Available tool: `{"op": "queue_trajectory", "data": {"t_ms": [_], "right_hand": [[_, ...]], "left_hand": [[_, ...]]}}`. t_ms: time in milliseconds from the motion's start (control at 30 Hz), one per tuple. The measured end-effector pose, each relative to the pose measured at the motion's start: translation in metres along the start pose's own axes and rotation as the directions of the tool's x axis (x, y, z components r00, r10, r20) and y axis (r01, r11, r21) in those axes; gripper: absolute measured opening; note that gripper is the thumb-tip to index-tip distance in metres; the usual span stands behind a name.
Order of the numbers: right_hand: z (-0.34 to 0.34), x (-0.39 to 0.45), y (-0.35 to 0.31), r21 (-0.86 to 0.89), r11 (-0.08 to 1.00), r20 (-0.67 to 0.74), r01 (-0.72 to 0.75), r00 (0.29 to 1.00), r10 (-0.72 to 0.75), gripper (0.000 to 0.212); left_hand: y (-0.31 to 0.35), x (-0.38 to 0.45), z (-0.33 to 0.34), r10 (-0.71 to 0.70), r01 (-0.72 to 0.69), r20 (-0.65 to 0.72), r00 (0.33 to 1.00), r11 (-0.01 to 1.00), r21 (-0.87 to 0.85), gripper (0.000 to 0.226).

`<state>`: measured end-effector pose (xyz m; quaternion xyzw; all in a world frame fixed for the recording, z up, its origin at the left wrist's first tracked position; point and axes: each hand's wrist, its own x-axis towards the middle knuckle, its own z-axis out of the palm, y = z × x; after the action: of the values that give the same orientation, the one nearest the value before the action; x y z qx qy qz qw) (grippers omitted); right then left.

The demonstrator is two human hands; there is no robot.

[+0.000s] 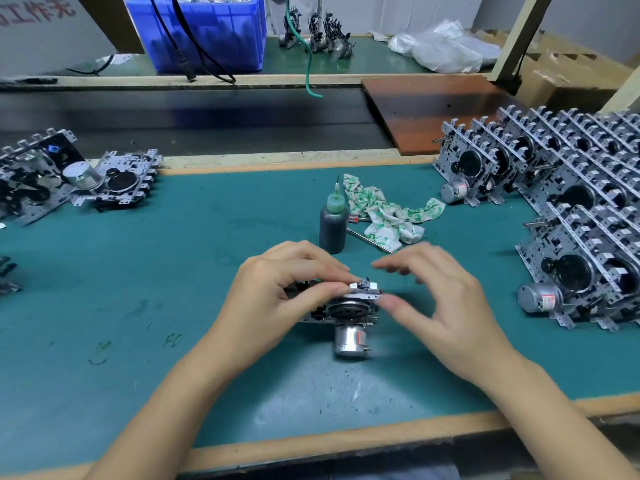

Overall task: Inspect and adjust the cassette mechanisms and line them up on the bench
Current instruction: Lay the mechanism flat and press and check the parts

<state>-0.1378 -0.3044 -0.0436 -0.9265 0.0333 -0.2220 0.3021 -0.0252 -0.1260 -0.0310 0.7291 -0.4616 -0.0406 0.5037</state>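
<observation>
A metal cassette mechanism [348, 308] with a black flywheel and a silver motor [349, 341] stands on its edge on the green bench mat [138, 271], in the middle near me. My left hand [277, 292] grips its top edge, fingers curled over the frame. My right hand [440, 299] is at its right end, thumb touching the metal edge, the other fingers raised above it and blurred. A long row of finished mechanisms [571, 216] leans in ranks at the right. Two more mechanisms [114, 181] lie at the far left.
A dark bottle with a green needle cap [333, 223] stands just beyond my hands, next to a green-printed rag [384, 213] and a thin screwdriver [369, 239]. A brown board [436, 112], a blue crate [207, 36] and plastic bags [443, 46] are at the back.
</observation>
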Motion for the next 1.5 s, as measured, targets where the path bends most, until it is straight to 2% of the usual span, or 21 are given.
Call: {"op": "queue_trajectory", "data": {"t_ms": [33, 100, 200, 300, 433, 533, 667, 833, 967, 1067, 1133, 1267, 1400, 1500], "right_hand": [[-0.002, 0.006, -0.006, 0.008, 1.000, -0.031, 0.012, 0.999, -0.012, 0.037], [-0.003, 0.021, -0.019, -0.106, 0.989, 0.002, 0.102, 0.995, -0.103, 0.034], [-0.002, 0.038, -0.033, -0.270, 0.920, 0.217, 0.285, 0.949, -0.230, 0.036], [-0.003, 0.046, -0.037, -0.287, 0.882, 0.359, 0.374, 0.896, -0.263, 0.040], [-0.009, 0.047, -0.035, -0.197, 0.903, 0.395, 0.382, 0.874, -0.283, 0.038], [-0.021, 0.042, -0.026, -0.144, 0.945, 0.339, 0.294, 0.912, -0.232, 0.036], [-0.049, 0.032, -0.009, -0.162, 0.970, 0.206, 0.180, 0.968, -0.145, 0.033], [-0.085, 0.026, 0.015, -0.182, 0.983, 0.020, -0.006, 1.000, 0.009, 0.043], [-0.095, 0.027, 0.033, -0.236, 0.963, -0.135, -0.129, 0.986, 0.099, 0.042], [-0.092, 0.027, 0.046, -0.325, 0.913, -0.260, -0.246, 0.952, 0.163, 0.044], [-0.088, 0.029, 0.055, -0.370, 0.877, -0.317, -0.307, 0.929, 0.191, 0.048], [-0.079, 0.034, 0.071, -0.360, 0.834, -0.345, -0.419, 0.890, 0.298, 0.047], [-0.077, 0.039, 0.075, -0.364, 0.794, -0.360, -0.487, 0.860, 0.363, 0.045], [-0.081, 0.044, 0.074, -0.493, 0.719, -0.323, -0.489, 0.871, 0.371, 0.037]], "left_hand": [[0.001, 0.000, -0.001, 0.005, -0.005, 0.009, 1.000, 1.000, 0.006, 0.015], [0.000, -0.004, -0.006, 0.016, -0.016, -0.002, 1.000, 0.999, 0.028, 0.018], [-0.005, -0.013, -0.017, 0.019, -0.011, -0.090, 0.996, 0.996, 0.092, 0.027], [-0.011, -0.022, -0.024, 0.001, 0.023, -0.158, 0.987, 0.988, 0.150, 0.018], [-0.009, -0.021, -0.019, 0.007, 0.015, -0.196, 0.981, 0.993, 0.113, 0.011], [-0.002, -0.009, -0.007, 0.031, -0.016, -0.178, 0.983, 0.996, 0.084, 0.010], [0.009, 0.021, 0.019, 0.061, -0.053, -0.130, 0.990, 0.997, 0.061, 0.014], [0.020, 0.069, 0.053, 0.148, -0.147, -0.024, 0.989, 0.988, 0.050, 0.017], [0.025, 0.093, 0.085, 0.188, -0.187, 0.006, 0.982, 0.966, 0.179, 0.054], [0.030, 0.088, 0.114, 0.043, -0.036, -0.037, 0.998, 0.984, 0.177, 0.063], [0.028, 0.082, 0.135, -0.060, 0.052, 0.036, 0.998, 0.978, 0.201, 0.061], [0.020, 0.082, 0.164, -0.123, 0.054, 0.196, 0.973, 0.944, 0.325, 0.057], [0.017, 0.093, 0.175, -0.144, 0.035, 0.231, 0.962, 0.907, 0.420, 0.041], [0.018, 0.100, 0.179, -0.147, 0.026, 0.224, 0.963, 0.884, 0.467, 0.030]]}}
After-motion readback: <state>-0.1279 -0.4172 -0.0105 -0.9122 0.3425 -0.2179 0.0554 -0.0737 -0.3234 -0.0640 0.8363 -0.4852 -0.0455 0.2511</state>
